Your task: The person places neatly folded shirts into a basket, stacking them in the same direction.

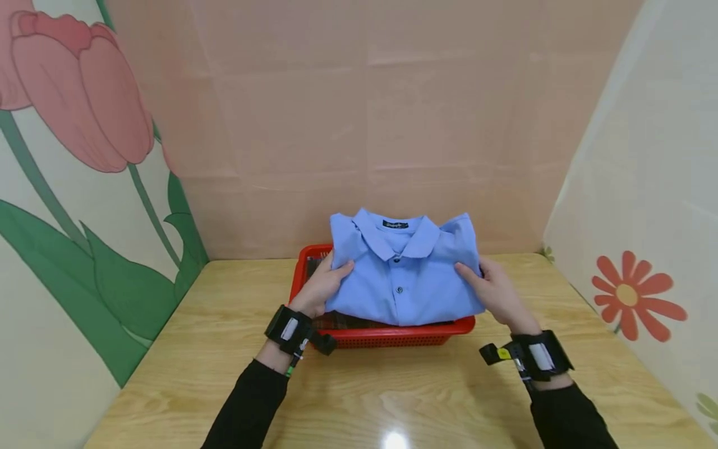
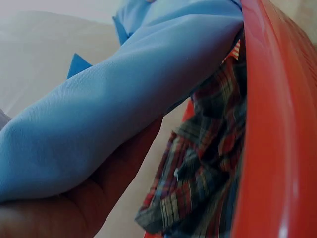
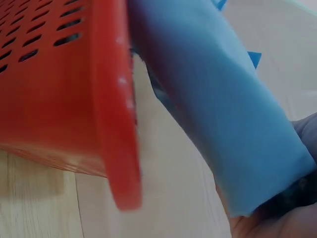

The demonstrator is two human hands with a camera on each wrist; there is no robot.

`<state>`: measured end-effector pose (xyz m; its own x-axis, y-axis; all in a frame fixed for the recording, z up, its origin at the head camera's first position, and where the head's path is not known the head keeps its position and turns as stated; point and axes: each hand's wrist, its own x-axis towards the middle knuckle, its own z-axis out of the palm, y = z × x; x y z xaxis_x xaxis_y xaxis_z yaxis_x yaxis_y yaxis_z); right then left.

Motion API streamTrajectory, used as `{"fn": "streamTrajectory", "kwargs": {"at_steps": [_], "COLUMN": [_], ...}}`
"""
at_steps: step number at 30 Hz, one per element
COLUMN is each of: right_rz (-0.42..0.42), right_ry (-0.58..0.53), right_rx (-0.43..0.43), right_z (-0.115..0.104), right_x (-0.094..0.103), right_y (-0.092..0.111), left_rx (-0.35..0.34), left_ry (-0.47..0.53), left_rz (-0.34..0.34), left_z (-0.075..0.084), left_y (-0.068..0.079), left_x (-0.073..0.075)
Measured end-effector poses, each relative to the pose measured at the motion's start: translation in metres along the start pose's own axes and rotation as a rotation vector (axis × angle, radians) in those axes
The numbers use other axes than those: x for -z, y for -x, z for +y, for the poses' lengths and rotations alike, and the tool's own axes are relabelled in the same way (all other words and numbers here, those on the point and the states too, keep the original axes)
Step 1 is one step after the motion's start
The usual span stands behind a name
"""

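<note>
A folded light blue shirt [image 1: 415, 274], collar and buttons facing up, is held above a red plastic basket [image 1: 387, 337]. My left hand [image 1: 324, 284] grips its left side, thumb on top and fingers underneath. At the opposite side my right hand [image 1: 493, 290] grips the shirt the same way. The left wrist view shows plaid cloth [image 2: 198, 168] inside the basket, below the raised shirt. In the right wrist view the shirt's folded edge [image 3: 223, 109] stands clear of the basket rim [image 3: 116, 114], and part of the right hand is hidden by the cloth.
The basket stands on a light wooden table [image 1: 392, 393] near its back edge. A plain pinkish-beige wall covering [image 1: 364, 125] rises behind. Flower-patterned panels flank the table, with a tulip [image 1: 84, 93] on the left and a red flower [image 1: 631, 296] on the right.
</note>
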<state>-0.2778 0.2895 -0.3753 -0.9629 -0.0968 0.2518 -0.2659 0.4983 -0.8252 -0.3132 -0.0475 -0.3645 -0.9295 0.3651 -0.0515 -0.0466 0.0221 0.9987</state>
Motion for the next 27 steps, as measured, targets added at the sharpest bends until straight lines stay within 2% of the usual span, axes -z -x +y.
{"fn": "streamTrajectory", "kwargs": {"at_steps": [5,11,17,23,27], "right_rz": [-0.080,-0.178,-0.210,-0.241,-0.257], "right_ry": [0.052,0.078,0.088,0.084,0.103], "right_rx": [-0.032,-0.032,-0.023,-0.056,-0.095], "right_z": [-0.005,-0.001,0.006,0.011,0.009], "right_x": [-0.009,-0.021,-0.030,-0.029,-0.027], "right_y": [-0.010,-0.026,-0.030,-0.030,-0.032], "left_rx": [0.024,0.096,0.164,0.180,0.176], "left_ry": [0.022,0.080,0.089,0.090,0.050], "left_rz": [0.008,0.007,0.011,0.008,0.009], "left_z": [-0.004,-0.013,-0.024,-0.031,-0.032], "left_y": [0.002,0.002,-0.001,-0.003,-0.004], "left_x": [0.018,0.036,0.045,0.050,0.051]}}
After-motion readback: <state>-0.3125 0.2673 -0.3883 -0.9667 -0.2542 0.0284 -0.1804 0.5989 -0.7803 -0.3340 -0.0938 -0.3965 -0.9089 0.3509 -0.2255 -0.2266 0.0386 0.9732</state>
